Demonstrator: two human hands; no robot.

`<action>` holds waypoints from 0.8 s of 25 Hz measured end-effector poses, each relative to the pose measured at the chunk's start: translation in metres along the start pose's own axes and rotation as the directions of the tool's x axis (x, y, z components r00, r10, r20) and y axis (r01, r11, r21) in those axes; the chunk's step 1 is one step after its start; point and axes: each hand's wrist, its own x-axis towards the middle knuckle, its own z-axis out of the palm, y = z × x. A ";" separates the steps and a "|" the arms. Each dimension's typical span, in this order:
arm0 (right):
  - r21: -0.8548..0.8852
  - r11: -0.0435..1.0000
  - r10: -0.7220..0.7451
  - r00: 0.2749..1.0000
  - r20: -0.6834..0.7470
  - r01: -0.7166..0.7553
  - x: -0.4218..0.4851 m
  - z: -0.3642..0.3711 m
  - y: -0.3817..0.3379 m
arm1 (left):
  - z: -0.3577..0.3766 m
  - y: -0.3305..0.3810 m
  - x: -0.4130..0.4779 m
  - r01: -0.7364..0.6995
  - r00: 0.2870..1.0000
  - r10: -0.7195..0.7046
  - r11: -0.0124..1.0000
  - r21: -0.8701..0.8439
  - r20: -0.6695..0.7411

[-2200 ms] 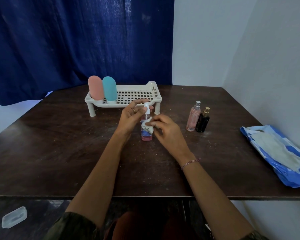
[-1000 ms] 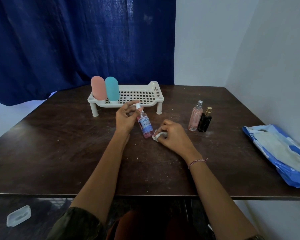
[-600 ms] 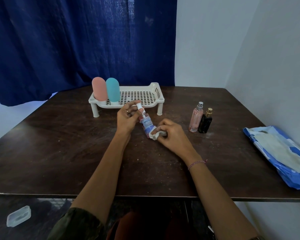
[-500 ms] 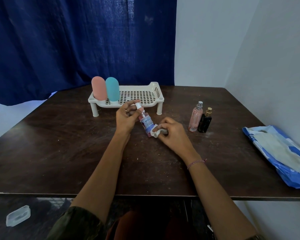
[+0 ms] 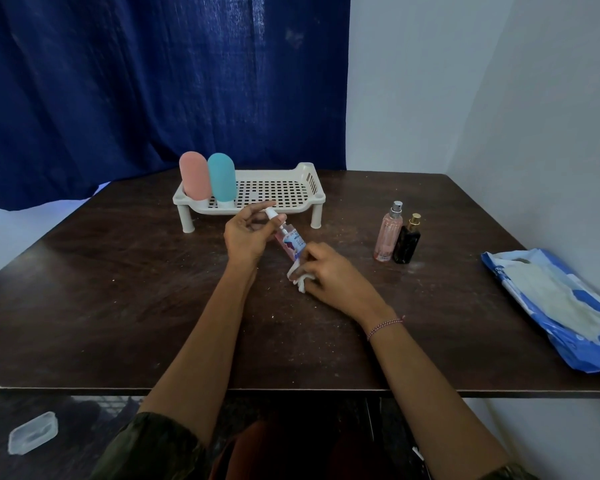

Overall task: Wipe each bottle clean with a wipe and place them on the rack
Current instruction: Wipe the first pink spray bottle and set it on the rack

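Centre frame, a small spray bottle (image 5: 292, 241) of pink liquid with a blue-and-white label is held tilted, nozzle to the upper left, with a crumpled white wipe (image 5: 300, 282) bunched against its lower end. Above stands the white perforated rack (image 5: 317, 196), with a pink bottle (image 5: 194, 174) and a teal bottle (image 5: 221, 178) upended at its left end. Right of centre, a pink perfume bottle (image 5: 388, 233) and a black perfume bottle (image 5: 406, 243) stand upright, touching

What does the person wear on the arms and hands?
Both forearms are bare. The dark green left sleeve and right sleeve end above the elbows. A thin pink-and-white thread bracelet circles the right wrist. The left hand and right hand wear no gloves.
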 end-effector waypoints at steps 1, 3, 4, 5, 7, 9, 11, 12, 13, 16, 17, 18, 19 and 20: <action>0.033 0.999 0.038 0.998 -0.042 -0.037 0.000 -0.002 0.001 | 0.001 0.000 0.000 0.004 1.000 -0.004 1.000 -0.001 0.004; 0.107 0.987 0.140 0.974 -0.177 -0.122 -0.001 -0.006 0.007 | 0.001 -0.001 0.001 0.010 1.000 -0.010 1.000 0.003 0.016; 0.118 0.980 0.185 0.956 -0.228 -0.162 -0.001 -0.009 0.010 | 0.001 -0.001 0.001 0.010 1.000 -0.010 1.000 0.004 0.023; 0.119 0.973 0.225 0.941 -0.254 -0.200 -0.001 -0.011 0.013 | 0.002 -0.001 0.001 0.008 1.000 -0.008 1.000 0.004 0.030; 0.138 0.953 0.295 0.925 -0.241 -0.268 -0.002 -0.012 0.018 | 0.002 -0.002 0.001 0.011 0.999 -0.012 1.000 0.008 0.039; 0.190 0.928 0.356 0.914 -0.192 -0.322 -0.002 -0.011 0.020 | 0.002 -0.003 0.003 0.019 0.999 -0.019 1.000 0.014 0.048; 0.260 0.908 0.376 0.913 -0.157 -0.329 -0.003 -0.012 0.022 | 0.002 -0.004 0.005 0.033 0.997 -0.033 0.999 0.003 0.068; 0.291 0.905 0.363 0.920 -0.148 -0.310 -0.003 -0.012 0.021 | 0.002 -0.005 0.006 0.045 0.996 -0.044 0.999 -0.007 0.078; 0.314 0.906 0.342 0.929 -0.144 -0.285 -0.004 -0.013 0.020 | 0.002 -0.005 0.006 0.059 0.994 -0.057 0.998 -0.015 0.090; 0.339 0.918 0.275 0.947 -0.168 -0.206 -0.003 -0.012 0.014 | 0.003 -0.005 0.006 0.070 0.987 -0.065 0.997 -0.031 0.149; 0.333 0.925 0.254 0.949 -0.189 -0.182 -0.002 -0.011 0.012 | 0.004 -0.004 0.006 0.066 0.984 -0.059 0.997 -0.040 0.170; 0.320 0.934 0.235 0.949 -0.209 -0.160 -0.001 -0.010 0.010 | 0.004 -0.004 0.005 0.061 0.980 -0.050 0.997 -0.049 0.190; 0.306 0.942 0.216 0.949 -0.229 -0.141 -0.001 -0.009 0.008 | 0.005 -0.003 0.004 0.051 0.977 -0.039 0.997 -0.053 0.210; 0.293 0.948 0.199 0.948 -0.250 -0.121 0.000 -0.009 0.007 | 0.005 -0.002 0.002 0.038 0.973 -0.025 0.998 -0.054 0.231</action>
